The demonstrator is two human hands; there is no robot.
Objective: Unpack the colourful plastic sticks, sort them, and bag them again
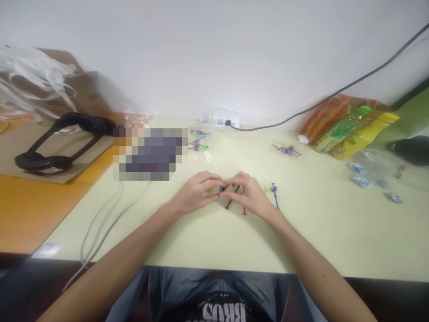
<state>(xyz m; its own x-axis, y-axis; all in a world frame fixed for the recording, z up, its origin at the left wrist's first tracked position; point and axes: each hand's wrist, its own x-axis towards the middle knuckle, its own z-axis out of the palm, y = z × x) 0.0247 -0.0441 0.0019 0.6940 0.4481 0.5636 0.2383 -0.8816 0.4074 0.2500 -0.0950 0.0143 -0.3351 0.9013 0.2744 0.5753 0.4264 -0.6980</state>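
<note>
My left hand (197,192) and my right hand (246,194) meet above the pale table (214,241), fingertips pinched together on a small dark piece (222,189). What kind of piece it is cannot be made out. A bit of yellow (209,191) shows between my left thumb and fingers. Under my right hand lie a thin black plastic rod (229,205) and a red rod (244,211). Just right of that hand is a blue rod with wider ends (275,195), beside a light green piece (267,189). My palms hide part of these.
Bagged colourful plastic parts (197,144) lie behind, with another bag (286,149) farther right. A blurred dark device (150,154) and cables (100,223) are at left. A green-capped bottle (345,127), a yellow bag (368,134) and blue packets (362,181) stand or lie at right.
</note>
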